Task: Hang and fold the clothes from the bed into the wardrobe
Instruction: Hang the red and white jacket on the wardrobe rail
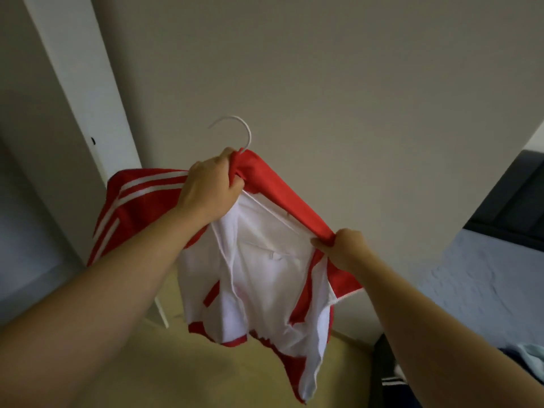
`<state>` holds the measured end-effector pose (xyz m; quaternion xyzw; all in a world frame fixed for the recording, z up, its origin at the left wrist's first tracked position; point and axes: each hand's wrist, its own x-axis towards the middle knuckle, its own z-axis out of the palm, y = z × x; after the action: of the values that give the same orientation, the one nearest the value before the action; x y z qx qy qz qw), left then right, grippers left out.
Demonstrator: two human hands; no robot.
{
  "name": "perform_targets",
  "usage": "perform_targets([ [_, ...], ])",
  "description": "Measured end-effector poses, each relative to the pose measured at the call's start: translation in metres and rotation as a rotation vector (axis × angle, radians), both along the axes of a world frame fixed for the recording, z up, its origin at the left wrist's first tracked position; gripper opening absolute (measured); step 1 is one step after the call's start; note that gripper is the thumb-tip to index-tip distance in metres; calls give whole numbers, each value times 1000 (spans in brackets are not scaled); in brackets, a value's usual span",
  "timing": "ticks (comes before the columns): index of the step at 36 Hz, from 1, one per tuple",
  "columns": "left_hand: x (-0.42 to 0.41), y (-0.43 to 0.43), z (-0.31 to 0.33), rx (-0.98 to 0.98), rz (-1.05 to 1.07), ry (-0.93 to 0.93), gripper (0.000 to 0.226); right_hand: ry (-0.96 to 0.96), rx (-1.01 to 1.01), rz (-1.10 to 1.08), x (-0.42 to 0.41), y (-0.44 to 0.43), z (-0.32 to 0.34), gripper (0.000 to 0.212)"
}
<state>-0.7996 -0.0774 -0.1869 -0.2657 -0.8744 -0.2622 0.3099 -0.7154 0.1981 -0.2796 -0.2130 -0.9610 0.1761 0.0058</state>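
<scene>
left hand (209,187): clenched on bunched red collar at the hanger neck, fingers curled round the fabric
right hand (346,250): pinching the jacket's far shoulder edge, pulling it out sideways
jacket (282,178): red, white sleeve stripes, white lining facing the camera; held up in mid-air in front of the wall, over the floor
hanger (245,132): white, hook sticking up just above left hand, one arm visible inside the jacket
white panel (73,83): upright, left of the jacket
bed (485,275): right edge, blue-grey sheet
</scene>
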Motion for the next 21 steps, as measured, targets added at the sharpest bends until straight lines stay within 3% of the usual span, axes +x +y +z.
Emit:
perform_targets([
  [4,-3,-27,-14,93,52,-108,22,9,-119,-45,-4,-9,17,62],
  [9,-2,-49,-37,115,114,-162,16,128,-661,-139,-21,-32,40,40],
  [12,2,-58,-47,109,184,-146,18,120,-644,-96,-29,-48,55,37],
  [15,6,-65,-51,132,220,-143,15,115,-600,-53,-36,-65,71,49],
  [21,12,-78,-54,178,180,-266,16,109,-754,-2,-42,-100,96,43],
])
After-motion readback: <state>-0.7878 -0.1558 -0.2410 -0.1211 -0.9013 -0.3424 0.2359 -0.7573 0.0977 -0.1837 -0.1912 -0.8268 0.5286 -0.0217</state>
